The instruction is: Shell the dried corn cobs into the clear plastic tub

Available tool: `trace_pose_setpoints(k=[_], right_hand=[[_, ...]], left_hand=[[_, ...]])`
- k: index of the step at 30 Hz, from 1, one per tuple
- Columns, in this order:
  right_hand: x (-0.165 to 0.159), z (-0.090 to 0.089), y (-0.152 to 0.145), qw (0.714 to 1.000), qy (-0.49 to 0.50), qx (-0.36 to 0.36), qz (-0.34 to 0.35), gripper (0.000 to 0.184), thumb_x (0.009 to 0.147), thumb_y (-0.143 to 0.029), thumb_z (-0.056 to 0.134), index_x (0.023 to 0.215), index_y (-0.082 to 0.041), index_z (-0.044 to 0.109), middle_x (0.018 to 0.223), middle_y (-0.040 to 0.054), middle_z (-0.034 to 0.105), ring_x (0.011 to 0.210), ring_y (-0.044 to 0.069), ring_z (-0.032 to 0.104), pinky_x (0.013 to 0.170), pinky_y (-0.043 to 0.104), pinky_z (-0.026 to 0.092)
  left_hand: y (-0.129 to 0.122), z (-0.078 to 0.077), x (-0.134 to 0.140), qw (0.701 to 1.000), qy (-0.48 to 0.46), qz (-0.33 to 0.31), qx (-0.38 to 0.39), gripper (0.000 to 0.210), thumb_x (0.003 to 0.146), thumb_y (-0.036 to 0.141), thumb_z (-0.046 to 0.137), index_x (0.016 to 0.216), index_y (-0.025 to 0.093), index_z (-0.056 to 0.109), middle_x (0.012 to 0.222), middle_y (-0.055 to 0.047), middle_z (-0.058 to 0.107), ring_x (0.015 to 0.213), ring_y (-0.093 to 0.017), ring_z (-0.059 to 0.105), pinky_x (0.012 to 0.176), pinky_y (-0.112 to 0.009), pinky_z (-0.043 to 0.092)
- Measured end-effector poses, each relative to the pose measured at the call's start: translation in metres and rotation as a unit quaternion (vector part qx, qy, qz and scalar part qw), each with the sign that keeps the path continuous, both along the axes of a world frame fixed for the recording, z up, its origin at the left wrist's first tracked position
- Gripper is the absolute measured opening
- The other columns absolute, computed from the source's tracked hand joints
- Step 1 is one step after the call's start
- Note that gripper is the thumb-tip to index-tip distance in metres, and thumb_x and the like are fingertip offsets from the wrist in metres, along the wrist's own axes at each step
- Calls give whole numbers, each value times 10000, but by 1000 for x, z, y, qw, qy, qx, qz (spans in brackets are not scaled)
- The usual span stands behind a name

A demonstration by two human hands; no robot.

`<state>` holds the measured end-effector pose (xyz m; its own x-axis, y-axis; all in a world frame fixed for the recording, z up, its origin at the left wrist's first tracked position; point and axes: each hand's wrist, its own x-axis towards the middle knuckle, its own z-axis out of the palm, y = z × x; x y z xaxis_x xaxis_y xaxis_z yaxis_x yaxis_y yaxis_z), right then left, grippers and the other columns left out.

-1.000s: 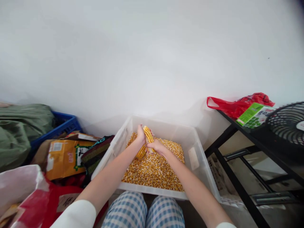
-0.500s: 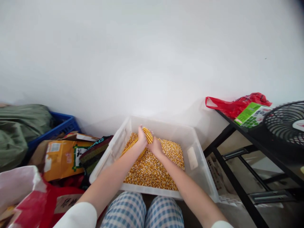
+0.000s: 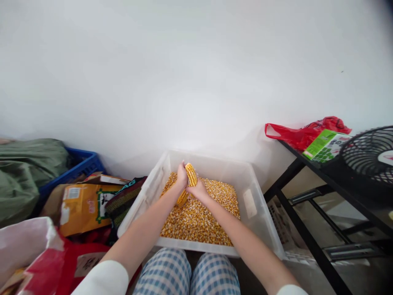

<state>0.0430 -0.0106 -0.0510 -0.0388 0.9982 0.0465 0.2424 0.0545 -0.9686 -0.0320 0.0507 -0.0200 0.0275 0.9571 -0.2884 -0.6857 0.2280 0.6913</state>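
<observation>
Both hands meet over a translucent plastic bin (image 3: pixel 260 213) that holds a heap of loose yellow corn kernels (image 3: pixel 196 223). My left hand (image 3: pixel 182 175) is closed around an ear of corn (image 3: pixel 192 175), whose kernel-covered end sticks up between the hands. My right hand (image 3: pixel 198 189) grips the same ear from the right, lower down. Below the hands, another ear of corn (image 3: pixel 182 199) lies on the kernels, partly hidden by my left forearm. The fingers of both hands are mostly hidden.
Left of the bin are an orange carton (image 3: pixel 82 209), a dark mesh bag (image 3: pixel 125 200), a blue crate (image 3: pixel 86 162) and a red-and-white bag (image 3: pixel 39 262). To the right, a black table (image 3: pixel 353 186) carries a red plastic bag (image 3: pixel 301 135), a green-white box (image 3: pixel 327 145) and a fan (image 3: pixel 368 155).
The ear in my hands has turned more upright, and more of the ear lying below now shows. My hands stay close together in nearly the same place.
</observation>
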Motion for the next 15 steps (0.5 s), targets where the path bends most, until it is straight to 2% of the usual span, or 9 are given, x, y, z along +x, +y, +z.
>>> trace_pose_setpoints(k=[4,7,10,12,15], right_hand=[[11,-2,6,990,96,-56,91,408,572,-262,685,941,-175,534,824,10,610,682,141,575,542,227,463],[19,-1,8,990,53,-64,114,433,585,-326,691,947,-174,509,816,15,603,678,153,576,539,245,456],[22,0,8,993,-115,-18,33,464,557,-354,712,928,-168,505,840,42,608,744,189,581,614,284,449],[20,0,7,972,-232,20,-40,470,547,-363,717,914,-164,502,848,66,612,786,219,581,659,307,433],[14,-2,5,951,-293,39,-87,438,603,-365,671,946,-169,481,835,82,614,780,232,586,657,310,417]], left_hand=[[9,-2,-10,998,22,-51,-12,419,839,406,264,636,150,526,447,-30,512,536,-187,589,539,-279,466],[14,-1,-17,997,45,-42,-39,389,828,379,291,694,130,558,478,-44,541,529,-186,584,541,-278,461],[14,1,-16,997,41,-27,-52,386,796,425,340,699,126,563,488,-51,545,524,-189,582,532,-283,463],[10,1,-10,997,7,-23,-69,398,785,444,325,684,133,552,499,-58,546,539,-197,589,531,-297,472],[4,-2,1,995,-47,11,-89,362,788,399,278,647,162,513,509,-48,536,557,-191,598,539,-298,481]])
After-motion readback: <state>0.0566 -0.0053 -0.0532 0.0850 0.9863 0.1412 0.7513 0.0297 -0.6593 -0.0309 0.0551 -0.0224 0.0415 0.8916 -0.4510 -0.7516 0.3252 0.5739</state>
